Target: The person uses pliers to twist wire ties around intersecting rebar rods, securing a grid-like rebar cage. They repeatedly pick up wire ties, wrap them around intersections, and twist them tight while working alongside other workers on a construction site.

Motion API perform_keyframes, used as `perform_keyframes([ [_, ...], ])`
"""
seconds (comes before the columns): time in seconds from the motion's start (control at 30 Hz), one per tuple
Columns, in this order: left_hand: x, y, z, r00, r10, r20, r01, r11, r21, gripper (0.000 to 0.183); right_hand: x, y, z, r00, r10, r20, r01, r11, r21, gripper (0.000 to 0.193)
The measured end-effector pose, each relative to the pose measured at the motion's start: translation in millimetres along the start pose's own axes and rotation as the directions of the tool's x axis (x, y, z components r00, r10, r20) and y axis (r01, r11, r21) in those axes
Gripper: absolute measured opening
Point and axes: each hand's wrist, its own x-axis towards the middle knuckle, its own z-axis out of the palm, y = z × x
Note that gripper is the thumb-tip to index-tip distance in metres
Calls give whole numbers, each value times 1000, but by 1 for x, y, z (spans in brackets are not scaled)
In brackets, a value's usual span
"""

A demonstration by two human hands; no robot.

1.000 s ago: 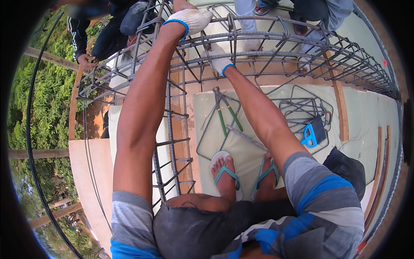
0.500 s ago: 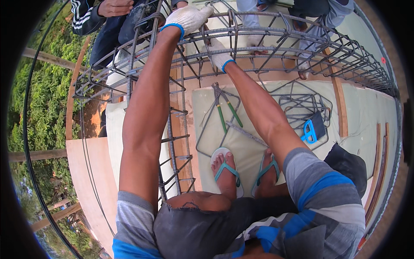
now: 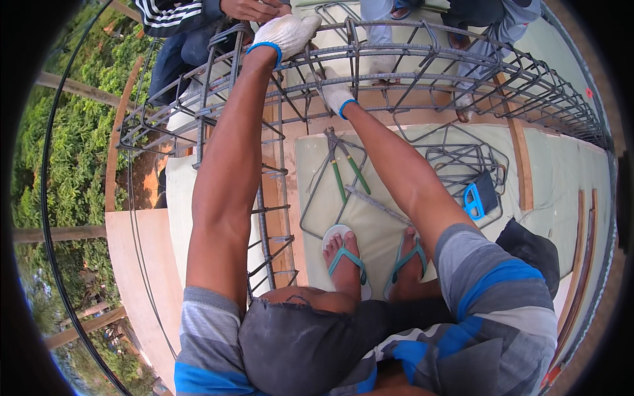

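A long cage of steel rebar (image 3: pixel 355 51) stretches across the upper part of the head view. My left hand (image 3: pixel 287 34), in a white knitted glove with a blue cuff, is closed over its upper bars near the left corner. My right hand (image 3: pixel 335 92), gloved the same way, reaches in between the lower bars. Its fingers curl at a bar there, partly hidden behind the steel. Below my hands lies a pair of green-handled cutters (image 3: pixel 338 175) with grey jaws, on a pale sheet. Close to them rests a short rebar rod (image 3: pixel 380 206).
Bent rebar stirrups (image 3: pixel 465 162) are piled at right, beside a blue-handled tool (image 3: pixel 473 201) with a dark blade. Another person's hands (image 3: pixel 254 9) are just beyond my left hand. More legs (image 3: pixel 378 30) stand behind the cage. Greenery drops away past the left edge, where wooden poles (image 3: pixel 59 234) stick out.
The other person's hands have come together and moved right, close to my left glove. My hands stay at the bars with only a slight shift; the view has moved a little.
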Motion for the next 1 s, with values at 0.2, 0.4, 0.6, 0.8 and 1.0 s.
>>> perform_keyframes([
  [0.2,13,-23,14,998,-35,46,40,995,-93,60,-3,-41,-6,1000,7,-26,0,971,238,50],
  [0.4,20,-25,21,999,-40,6,40,996,-84,71,-7,-49,-17,999,40,4,-39,964,264,49],
  [0.6,21,-31,20,998,-52,21,55,989,-140,77,0,-38,-11,999,24,28,-29,980,195,46],
  [0.8,25,-22,18,997,-70,13,71,988,-138,78,16,-12,-2,991,-100,-85,110,986,126,47],
  [1.0,10,-19,16,971,-34,-236,13,996,-88,61,16,-22,4,997,-63,-48,69,989,129,35],
])
